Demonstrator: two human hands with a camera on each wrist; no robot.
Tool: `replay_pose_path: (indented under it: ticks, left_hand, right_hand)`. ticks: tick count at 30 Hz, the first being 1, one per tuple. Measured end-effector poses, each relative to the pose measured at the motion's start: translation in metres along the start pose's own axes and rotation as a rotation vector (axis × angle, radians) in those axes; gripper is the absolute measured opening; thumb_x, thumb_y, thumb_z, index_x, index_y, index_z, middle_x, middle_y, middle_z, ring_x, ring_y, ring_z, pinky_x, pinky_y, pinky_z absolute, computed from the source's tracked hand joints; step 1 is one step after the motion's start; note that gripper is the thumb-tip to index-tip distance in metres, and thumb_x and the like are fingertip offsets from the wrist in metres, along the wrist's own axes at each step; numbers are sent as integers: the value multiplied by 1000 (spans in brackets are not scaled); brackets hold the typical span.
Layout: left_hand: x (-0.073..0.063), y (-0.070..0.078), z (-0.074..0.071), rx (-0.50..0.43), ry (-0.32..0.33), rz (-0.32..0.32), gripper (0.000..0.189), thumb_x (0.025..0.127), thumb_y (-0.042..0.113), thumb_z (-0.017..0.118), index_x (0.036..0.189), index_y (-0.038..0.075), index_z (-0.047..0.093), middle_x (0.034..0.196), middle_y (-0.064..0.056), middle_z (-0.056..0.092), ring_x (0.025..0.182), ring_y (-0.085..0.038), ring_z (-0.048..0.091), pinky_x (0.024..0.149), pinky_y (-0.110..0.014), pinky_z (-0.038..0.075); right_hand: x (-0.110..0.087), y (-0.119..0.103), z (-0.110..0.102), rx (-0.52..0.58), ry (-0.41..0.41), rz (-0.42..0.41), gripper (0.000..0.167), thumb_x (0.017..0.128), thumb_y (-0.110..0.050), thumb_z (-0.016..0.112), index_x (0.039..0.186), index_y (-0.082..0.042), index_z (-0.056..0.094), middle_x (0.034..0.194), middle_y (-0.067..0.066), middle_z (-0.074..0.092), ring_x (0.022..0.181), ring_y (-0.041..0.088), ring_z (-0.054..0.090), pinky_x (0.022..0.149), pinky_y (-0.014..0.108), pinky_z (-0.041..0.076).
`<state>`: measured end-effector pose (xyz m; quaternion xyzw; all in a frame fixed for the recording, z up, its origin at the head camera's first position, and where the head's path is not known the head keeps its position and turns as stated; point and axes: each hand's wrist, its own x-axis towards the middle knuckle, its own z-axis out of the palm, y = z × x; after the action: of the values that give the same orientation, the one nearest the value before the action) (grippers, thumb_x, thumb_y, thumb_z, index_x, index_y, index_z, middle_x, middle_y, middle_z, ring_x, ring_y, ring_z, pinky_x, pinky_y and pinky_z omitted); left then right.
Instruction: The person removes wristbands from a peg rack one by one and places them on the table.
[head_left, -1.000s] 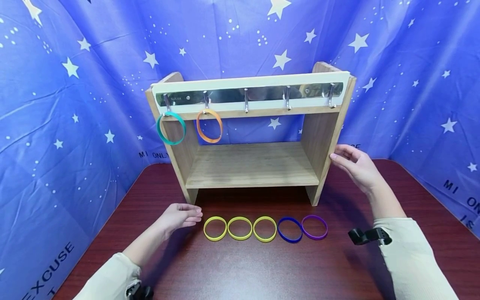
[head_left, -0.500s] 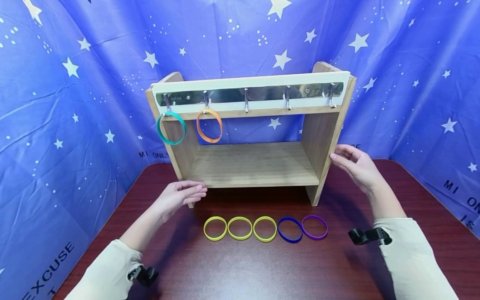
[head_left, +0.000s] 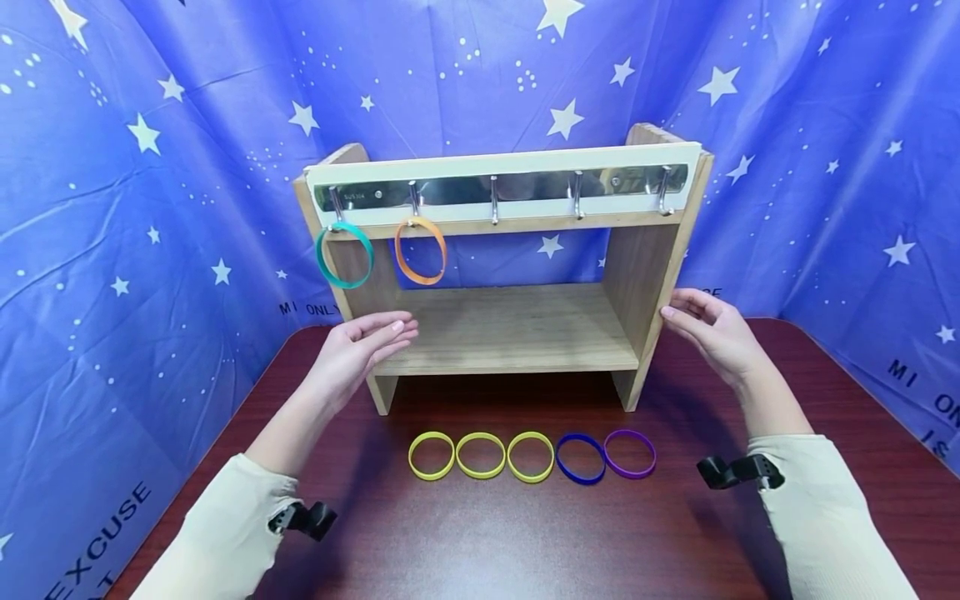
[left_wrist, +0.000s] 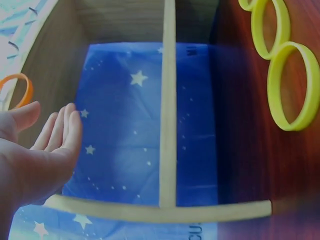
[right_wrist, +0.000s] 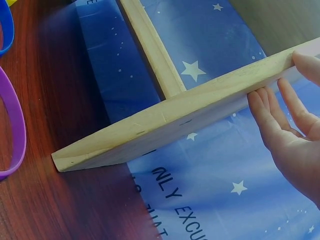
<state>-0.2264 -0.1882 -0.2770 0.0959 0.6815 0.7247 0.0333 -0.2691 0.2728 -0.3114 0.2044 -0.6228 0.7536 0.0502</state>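
Note:
A wooden shelf (head_left: pixel 517 329) stands on the table with a metal hook rail (head_left: pixel 453 192) across its top front. From the leftmost hook hangs a teal silicone wristband (head_left: pixel 347 285), and an orange wristband (head_left: pixel 424 281) hangs from the second. My left hand (head_left: pixel 352 358) is in the air before the shelf's left side panel, below these two bands, fingers extended and holding nothing. My right hand (head_left: pixel 716 337) touches the right side panel (right_wrist: pixel 150 120): in the right wrist view the thumb lies at its front edge and the fingertips at its outer face.
In front of the shelf lie several wristbands in a row: yellow ones (head_left: pixel 431 478), a dark blue one (head_left: pixel 580 481) and a purple one (head_left: pixel 630 476). The other three hooks carry no bands. A blue star-patterned curtain (head_left: pixel 480 75) surrounds the dark red table (head_left: pixel 480 542).
My left hand has risen from beside the yellow wristbands to the front of the shelf's left panel. The right hand stays at the right panel, and the bands have not moved.

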Motion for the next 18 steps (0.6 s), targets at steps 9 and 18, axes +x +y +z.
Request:
replay_pose_path:
  ticks: [9,18]
  left_hand:
    - [7,10,20,-178,105,111,46,96,8,57,136,-9,44,108,1,70,109,-13,67,107,-31,47]
    - [13,20,37,-376,151,86,43,96,4,54,137,-5,44,101,2,71,101,-11,68,105,-27,50]
  right_hand:
    - [0,0,0,-2,1,4,28,92,7,53,101,-16,65,94,-8,63,87,1,63,79,10,56]
    - [-1,0,1,10,0,5,27,92,6,54,101,-16,65,94,-8,64,87,1,63,80,11,56]
